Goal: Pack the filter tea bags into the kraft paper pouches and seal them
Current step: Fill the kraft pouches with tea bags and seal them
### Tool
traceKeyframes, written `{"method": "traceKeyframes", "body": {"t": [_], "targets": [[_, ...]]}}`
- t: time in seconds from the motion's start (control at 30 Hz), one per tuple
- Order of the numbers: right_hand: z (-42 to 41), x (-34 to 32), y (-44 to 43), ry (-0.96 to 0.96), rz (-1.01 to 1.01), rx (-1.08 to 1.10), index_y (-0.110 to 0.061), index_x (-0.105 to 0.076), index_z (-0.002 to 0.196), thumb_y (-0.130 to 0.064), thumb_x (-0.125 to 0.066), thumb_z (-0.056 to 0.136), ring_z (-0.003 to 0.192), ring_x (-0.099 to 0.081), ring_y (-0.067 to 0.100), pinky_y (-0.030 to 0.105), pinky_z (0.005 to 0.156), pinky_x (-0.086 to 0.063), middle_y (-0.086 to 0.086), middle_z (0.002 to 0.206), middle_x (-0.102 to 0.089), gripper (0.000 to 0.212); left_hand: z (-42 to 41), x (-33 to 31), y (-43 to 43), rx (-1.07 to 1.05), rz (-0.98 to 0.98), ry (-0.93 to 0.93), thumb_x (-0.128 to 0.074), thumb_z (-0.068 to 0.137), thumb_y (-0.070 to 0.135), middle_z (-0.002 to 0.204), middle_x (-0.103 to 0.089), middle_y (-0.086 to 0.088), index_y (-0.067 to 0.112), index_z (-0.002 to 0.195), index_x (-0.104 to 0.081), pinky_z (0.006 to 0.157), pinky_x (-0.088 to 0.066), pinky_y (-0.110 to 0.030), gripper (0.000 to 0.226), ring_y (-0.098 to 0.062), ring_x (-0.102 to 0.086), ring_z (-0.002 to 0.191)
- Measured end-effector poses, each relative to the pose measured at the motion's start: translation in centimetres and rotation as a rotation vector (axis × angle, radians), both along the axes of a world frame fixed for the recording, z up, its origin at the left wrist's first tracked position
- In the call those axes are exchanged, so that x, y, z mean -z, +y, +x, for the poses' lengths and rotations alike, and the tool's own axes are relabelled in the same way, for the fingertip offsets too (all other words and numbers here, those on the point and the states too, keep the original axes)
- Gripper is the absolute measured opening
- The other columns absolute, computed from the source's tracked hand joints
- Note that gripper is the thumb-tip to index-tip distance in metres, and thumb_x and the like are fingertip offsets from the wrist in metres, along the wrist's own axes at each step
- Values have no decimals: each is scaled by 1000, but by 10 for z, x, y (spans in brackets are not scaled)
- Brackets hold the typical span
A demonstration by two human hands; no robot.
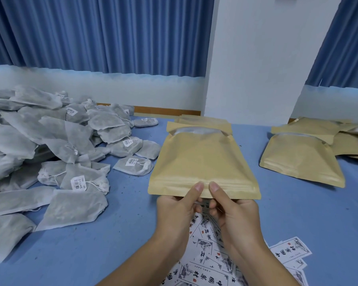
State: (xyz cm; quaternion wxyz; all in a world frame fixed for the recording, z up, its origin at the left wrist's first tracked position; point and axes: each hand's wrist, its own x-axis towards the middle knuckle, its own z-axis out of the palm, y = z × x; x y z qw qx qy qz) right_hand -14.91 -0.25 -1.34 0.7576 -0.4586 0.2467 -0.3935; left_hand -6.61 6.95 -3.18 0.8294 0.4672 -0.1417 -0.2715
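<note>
Kraft paper pouch (203,159), one, between left hand (175,211) and right hand (236,211).

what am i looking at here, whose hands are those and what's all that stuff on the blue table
There is no machine here. A person wears a camera on the head, so this single picture looks forward and down at their own two hands. The left hand and right hand both pinch the near edge of a kraft paper pouch, thumbs on top, side by side. Something white shows at its far end. On the blue table, a big pile of filter tea bags lies to the left and more pouches lie to the right. Printed paper slips are spread under the wrists. Blue curtains hang behind.
</note>
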Motion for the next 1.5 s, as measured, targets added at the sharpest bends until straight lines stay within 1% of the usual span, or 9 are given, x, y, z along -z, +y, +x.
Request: {"method": "traceKeyframes", "body": {"t": [0.27, 0.43, 0.57, 0.7, 0.87, 1.0, 1.1, 1.23, 1.5], "targets": [[3, 1, -3, 34, -74, -5, 2, -69, 80, -7, -74, 86, 56, -51, 25, 44, 66, -46, 16, 59, -55, 12, -3, -3, 0, 58, -47, 10, -75, 88, 14, 75, -65, -18, 11, 84, -76, 60, -43, -36, 6, -27, -55, 61], [-8, -6, -13, 43, -19, -8, -9, -77, 79, -14, -79, 80, 52, -52, 14, 24, 47, -46, 9, 66, -61, 7, 5, -2, 0, -5, 17, 9, -82, 82, 21, 72, -64, -9, 13, 83, -73, 55, -34, -33, 11, -20, -50, 55], [-10, -3, -14, 88, -47, 26, -5, -70, 78, -15, -79, 81, 51, -49, 15, 25, 50, -44, 9, 59, -57, 14, 3, -5, 2, 56, 11, 32, -80, 84, 17, 84, -71, -7, 16, 87, -76, 54, -36, -31, 5, -20, -52, 62], [-7, -3, -8, 88, -51, 10, -2, -71, 83, -19, -79, 78, 50, -50, 16, 26, 50, -45, 12, 62, -59, 19, 3, -6, 0, 44, 71, 15, -78, 85, 13, 71, -62, -13, 14, 77, -74, 57, -34, -35, 9, -22, -51, 55], [-7, -7, -10, 74, -43, 7, 1, -71, 94, -30, -59, 99, 54, -61, 21, 28, 44, -47, 22, 72, -69, 33, 3, -15, 1, 0, 29, 26, -74, 89, 19, 84, -72, -16, 3, 98, -71, 55, -51, -31, 18, -24, -61, 64], [-14, -9, -18, 86, -87, 119, 0, -69, 98, -26, -57, 100, 57, -63, 25, 30, 43, -45, 18, 83, -73, 28, 13, -18, 2, -29, -118, 280, -60, 100, 29, 107, -76, -8, 17, 119, -62, 63, -60, -35, 23, -21, -75, 84], [-14, -7, -17, 36, 3, 173, -7, -70, 102, -24, -62, 98, 72, -69, 22, 31, 55, -52, 10, 94, -76, 20, 15, -20, 0, 43, -187, 264, -49, 104, 12, 117, -74, -10, 21, 124, -58, 73, -62, -40, 23, -29, -74, 99], [-6, -8, -10, -102, 137, 62, -3, -64, 119, -9, -58, 99, 104, -71, 29, 41, 91, -55, 14, 113, -73, 23, 2, -18, -14, 208, -210, 211, -39, 107, 4, 120, -71, -19, 13, 131, -52, 78, -62, -38, 29, -35, -71, 106], [-22, -18, -59, -250, 160, 184, -3, -59, 127, 2, -47, 102, 113, -68, 24, 39, 97, -55, 11, 121, -71, 29, -11, -34, -82, 379, -203, 172, -35, 106, -1, 120, -71, -16, 17, 123, -57, 92, -58, -47, 33, -35, -69, 110]]}}
